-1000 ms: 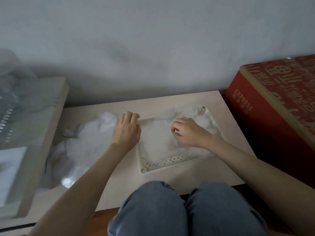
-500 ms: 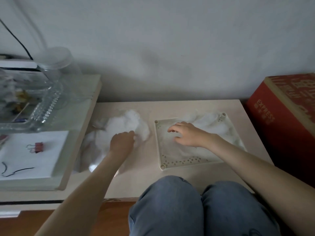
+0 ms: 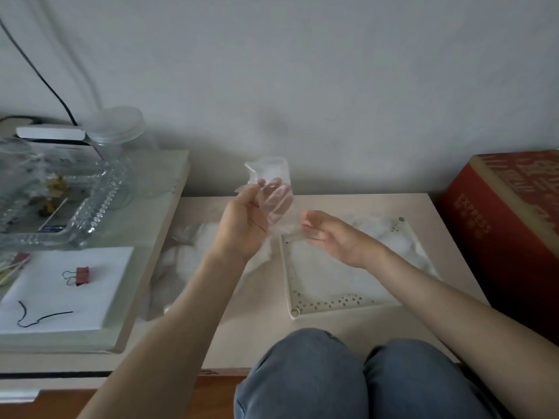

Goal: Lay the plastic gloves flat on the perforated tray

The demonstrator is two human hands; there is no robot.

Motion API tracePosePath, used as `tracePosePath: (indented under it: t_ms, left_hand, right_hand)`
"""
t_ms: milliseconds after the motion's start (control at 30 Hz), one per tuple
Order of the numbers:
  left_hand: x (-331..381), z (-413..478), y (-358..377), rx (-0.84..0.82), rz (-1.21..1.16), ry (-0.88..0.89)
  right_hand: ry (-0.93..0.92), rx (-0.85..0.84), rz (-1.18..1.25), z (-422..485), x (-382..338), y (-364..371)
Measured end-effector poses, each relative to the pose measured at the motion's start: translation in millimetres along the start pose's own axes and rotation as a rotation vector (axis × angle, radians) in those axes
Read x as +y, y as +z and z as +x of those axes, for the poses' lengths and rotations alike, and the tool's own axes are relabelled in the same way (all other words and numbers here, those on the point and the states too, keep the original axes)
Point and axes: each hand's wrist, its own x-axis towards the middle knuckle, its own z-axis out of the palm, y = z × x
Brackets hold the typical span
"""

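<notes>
The plastic glove (image 3: 273,192) is held upright, clamped in the left grip (image 3: 242,228), its lower end pinched by the right grip (image 3: 335,237) (nearer the perforated tray (image 3: 332,306), below).

Bare left forearm (image 3: 169,316) and bare right forearm (image 3: 453,303) reached forward and converged. The raised left hand (image 3: 242,228), palm turned inward, gripped a thin clear plastic glove (image 3: 273,189) between thumb and curled fingers. The right hand (image 3: 335,237), lower and just beside it, pinched the glove's bottom edge.
</notes>
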Motion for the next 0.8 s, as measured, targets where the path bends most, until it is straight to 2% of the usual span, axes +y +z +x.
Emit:
tracePosePath:
  t_ms: [100, 200, 300, 500, 600, 700, 733, 800]
  left_hand:
    - [-10.7, 2.6, 5.6, -0.079, -0.075, -0.083]
    - [-22.1, 2.4, 10.1, -0.092, -0.020, -0.165]
    - [-33.3, -2.9, 18.7, -0.104, -0.066, -0.304]
    - [-44.7, 6.3, 8.4, -0.166, -0.089, -0.281]
    - [-45.4, 12.7, 9.3, -0.124, 0.048, -0.348]
    - [-43.4, 22.0, 7.4, 0.001, 0.371, -0.422]
    - [-42.5, 24.0, 6.5, -0.001, 0.443, -0.455]
    - [-43.0, 26.0, 5.8, -0.106, 0.577, -0.505]
  right_hand:
    - [-0.022, -0.099, 0.215, -3.1, -6.0, -9.5]
    - [-0.067, -0.140, 0.217, -13.0, -14.7, -18.3]
    - [-0.016, -0.120, 0.263, -16.5, -17.7, -28.4]
    - [0.049, -0.008, 0.165, -32.6, -19.3, -45.5]
    - [0.062, 0.008, 0.092, -37.4, -19.4, -57.2]
    - [0.075, 0.042, -0.152, -46.4, -25.2, -67.6]
    - [0.082, 0.051, -0.221, -48.7, -27.5, -70.2]
    - [0.093, 0.050, -0.273, -53.0, -30.1, -75.7]
